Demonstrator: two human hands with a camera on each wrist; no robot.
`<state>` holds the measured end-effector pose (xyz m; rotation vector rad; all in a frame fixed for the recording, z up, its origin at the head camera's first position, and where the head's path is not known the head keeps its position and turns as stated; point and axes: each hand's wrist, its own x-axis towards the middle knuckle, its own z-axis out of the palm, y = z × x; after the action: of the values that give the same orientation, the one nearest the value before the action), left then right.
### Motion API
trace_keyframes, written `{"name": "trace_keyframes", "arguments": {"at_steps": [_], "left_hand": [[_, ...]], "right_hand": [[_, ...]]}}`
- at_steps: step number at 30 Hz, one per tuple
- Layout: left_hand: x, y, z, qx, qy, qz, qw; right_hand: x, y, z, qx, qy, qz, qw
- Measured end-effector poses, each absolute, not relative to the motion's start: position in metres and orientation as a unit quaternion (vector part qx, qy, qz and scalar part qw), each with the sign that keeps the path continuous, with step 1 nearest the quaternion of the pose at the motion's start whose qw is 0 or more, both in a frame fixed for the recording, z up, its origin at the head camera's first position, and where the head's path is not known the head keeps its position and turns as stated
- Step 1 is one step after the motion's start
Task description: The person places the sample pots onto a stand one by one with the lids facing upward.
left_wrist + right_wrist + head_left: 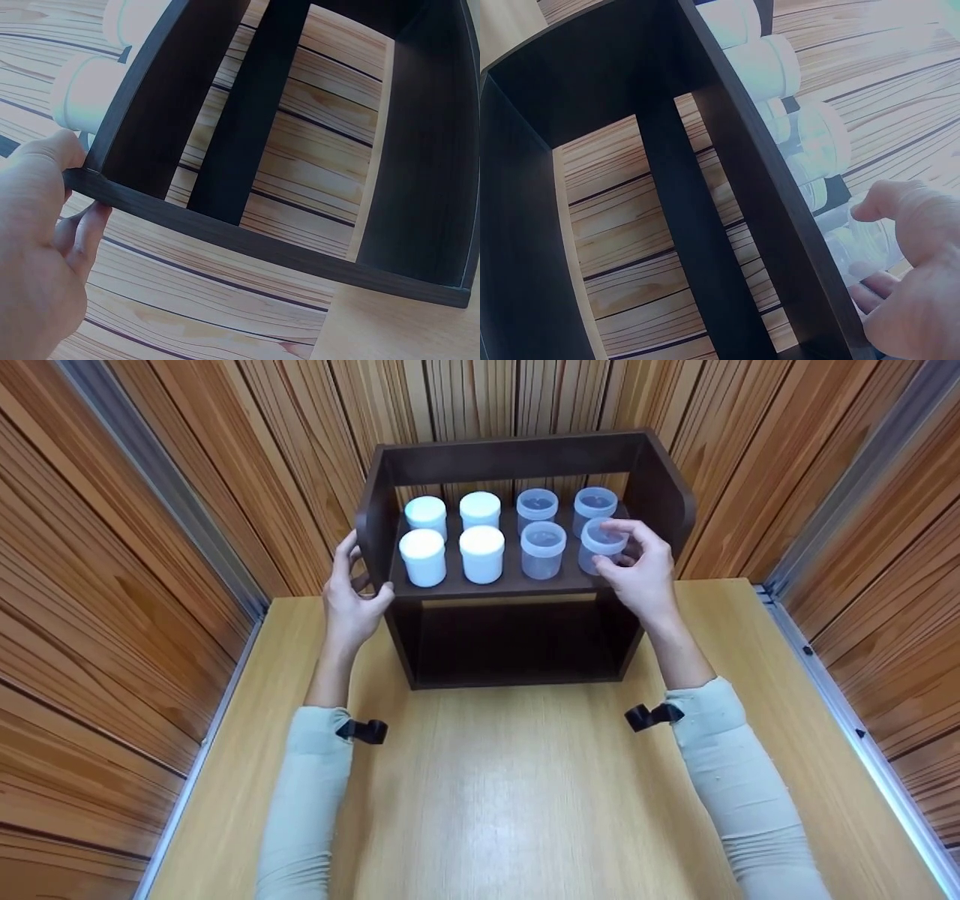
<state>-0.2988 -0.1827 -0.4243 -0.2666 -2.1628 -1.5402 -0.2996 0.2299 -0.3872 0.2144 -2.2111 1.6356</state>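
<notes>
A dark brown two-tier shelf (514, 462) stands against the wood-plank wall. My left hand (351, 604) grips the shelf's left side panel, thumb on the inner side and fingers outside, as the left wrist view confirms near the panel's edge (150, 201). On the upper board, my right hand (646, 574) holds the front-right clear plastic jar (598, 540) between thumb and fingers. That jar appears upright beside another clear jar (542, 556). In the right wrist view, the held jar (847, 247) is partly hidden behind the board's front edge.
Several white lidded jars (482, 556) stand in two rows on the upper board's left half. More clear jars (537, 510) are behind, at the right. Below is the lower compartment (517, 641). A light wooden table (495, 780) extends in front, with plank walls (112, 547) at both sides.
</notes>
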Motion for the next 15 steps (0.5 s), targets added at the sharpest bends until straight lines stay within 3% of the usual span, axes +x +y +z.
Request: {"name": "trace_keyframes", "arguments": {"at_steps": [15], "left_hand": [[-0.299,-0.1832,-0.4245,-0.094,-0.787,-0.565,0.231]], "right_hand": [[-0.2991,0.2291,-0.3848,0.063,-0.81,0.556,0.176]]}}
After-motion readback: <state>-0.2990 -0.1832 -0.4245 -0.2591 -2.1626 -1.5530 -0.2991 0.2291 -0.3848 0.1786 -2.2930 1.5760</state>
